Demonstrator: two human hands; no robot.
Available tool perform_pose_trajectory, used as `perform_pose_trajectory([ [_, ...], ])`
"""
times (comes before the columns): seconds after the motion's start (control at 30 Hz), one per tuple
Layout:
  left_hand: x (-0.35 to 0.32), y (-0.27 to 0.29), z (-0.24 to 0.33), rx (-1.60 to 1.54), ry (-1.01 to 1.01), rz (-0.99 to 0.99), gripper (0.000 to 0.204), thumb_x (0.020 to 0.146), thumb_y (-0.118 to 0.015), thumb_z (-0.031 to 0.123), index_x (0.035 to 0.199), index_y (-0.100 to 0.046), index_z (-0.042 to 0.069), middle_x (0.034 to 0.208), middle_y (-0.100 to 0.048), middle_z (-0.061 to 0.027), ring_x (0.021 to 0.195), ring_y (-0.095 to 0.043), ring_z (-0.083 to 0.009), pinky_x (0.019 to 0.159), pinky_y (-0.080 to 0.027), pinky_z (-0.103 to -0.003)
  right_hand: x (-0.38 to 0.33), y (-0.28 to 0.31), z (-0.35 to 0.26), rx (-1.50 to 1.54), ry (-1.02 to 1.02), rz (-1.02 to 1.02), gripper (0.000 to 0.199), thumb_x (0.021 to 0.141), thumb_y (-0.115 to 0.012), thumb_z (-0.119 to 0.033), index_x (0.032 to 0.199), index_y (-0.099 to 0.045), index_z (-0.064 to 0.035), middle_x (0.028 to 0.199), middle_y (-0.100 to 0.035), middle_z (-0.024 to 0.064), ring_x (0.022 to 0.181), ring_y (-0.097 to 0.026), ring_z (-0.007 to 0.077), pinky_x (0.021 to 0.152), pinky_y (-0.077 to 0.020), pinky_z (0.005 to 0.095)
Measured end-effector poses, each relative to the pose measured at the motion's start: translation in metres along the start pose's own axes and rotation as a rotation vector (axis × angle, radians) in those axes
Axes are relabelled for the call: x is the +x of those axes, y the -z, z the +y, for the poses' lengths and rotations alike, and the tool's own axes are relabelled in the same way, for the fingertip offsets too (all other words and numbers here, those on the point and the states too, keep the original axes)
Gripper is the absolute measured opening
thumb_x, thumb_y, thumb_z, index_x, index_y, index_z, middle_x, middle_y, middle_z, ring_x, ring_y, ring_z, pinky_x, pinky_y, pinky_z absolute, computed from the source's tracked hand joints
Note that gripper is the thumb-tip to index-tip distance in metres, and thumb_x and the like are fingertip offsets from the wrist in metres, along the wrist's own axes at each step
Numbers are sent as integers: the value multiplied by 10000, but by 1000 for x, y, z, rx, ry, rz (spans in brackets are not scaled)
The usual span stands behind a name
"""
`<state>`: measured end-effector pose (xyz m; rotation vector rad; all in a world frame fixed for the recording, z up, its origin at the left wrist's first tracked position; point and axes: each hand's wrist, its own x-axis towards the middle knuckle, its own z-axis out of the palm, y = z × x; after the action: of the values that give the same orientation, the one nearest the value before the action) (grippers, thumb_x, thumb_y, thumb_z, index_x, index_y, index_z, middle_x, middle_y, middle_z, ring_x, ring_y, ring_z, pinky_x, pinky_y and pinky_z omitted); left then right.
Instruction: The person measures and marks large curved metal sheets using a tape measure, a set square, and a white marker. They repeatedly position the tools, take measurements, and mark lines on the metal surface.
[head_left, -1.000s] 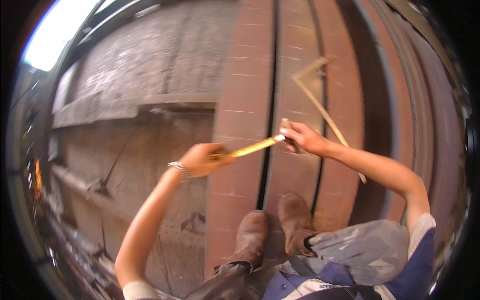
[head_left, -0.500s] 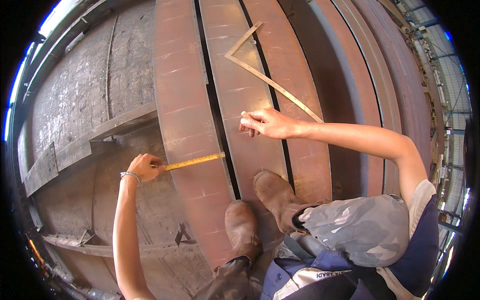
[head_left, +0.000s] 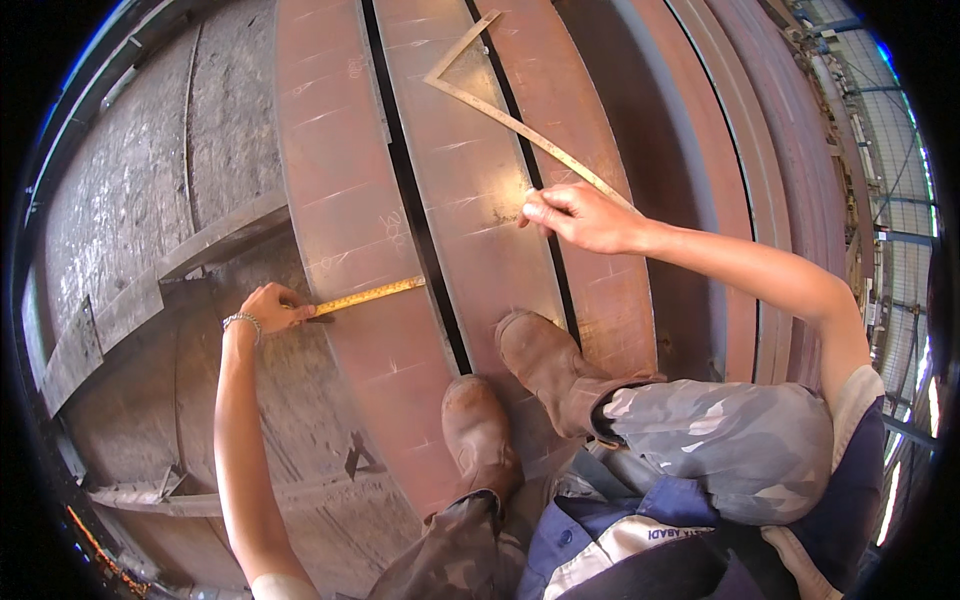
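My left hand [head_left: 272,307] is closed on a yellow tape measure [head_left: 368,295]. Its blade lies across the leftmost reddish-brown steel beam [head_left: 330,180], its end close to the dark gap at the beam's right edge. My right hand [head_left: 585,217] is raised above the second and third beams, thumb and fingers pinched on a small pale piece of chalk [head_left: 530,196]. Beyond that hand, a steel square [head_left: 520,126] rests across the middle beam [head_left: 440,110] and the third beam [head_left: 570,110]. Short white marks and scribbles show on the beams.
My boots stand on the beams, the left boot [head_left: 478,428] over a narrow gap and the right boot [head_left: 540,362] beside it. Grimy steel plate [head_left: 120,150] and a raised flat bar [head_left: 225,238] lie to the left. More beams [head_left: 745,150] run along the right.
My right hand has moved right and slightly away from me, off the middle beam. The tape still lies across the left beam; the whole view has shifted a little.
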<state>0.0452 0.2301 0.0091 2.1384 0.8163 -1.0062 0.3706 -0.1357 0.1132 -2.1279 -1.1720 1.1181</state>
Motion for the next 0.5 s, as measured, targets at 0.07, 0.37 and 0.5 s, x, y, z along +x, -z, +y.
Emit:
perform_pose_trajectory([
  [0.07,2,-1,-1,21,14,4,446,847,-776,506,1028,-805,99,812,-758,-60,818,-722,-210,792,-551,-359,-2,5,-3,-60,4,33,524,1068,-480,-475,1029,-737,-20,803,-685,134,786,-650,208,753,-505,393],
  [0.37,2,2,9,44,61,12,496,828,-767,566,1022,-808,112,803,-752,-53,803,-723,-211,794,-564,-369,-9,6,-18,37,-54,-5,459,1054,-539,-464,925,-631,-34,667,-600,42,658,-578,147,665,-471,359],
  [0.5,6,2,12,92,22,35,488,825,-771,565,1015,-812,117,797,-752,-59,768,-717,-197,776,-565,-370,-10,2,-25,102,45,-10,368,1046,-589,-372,870,-544,-52,661,-600,38,634,-584,132,624,-469,354],
])
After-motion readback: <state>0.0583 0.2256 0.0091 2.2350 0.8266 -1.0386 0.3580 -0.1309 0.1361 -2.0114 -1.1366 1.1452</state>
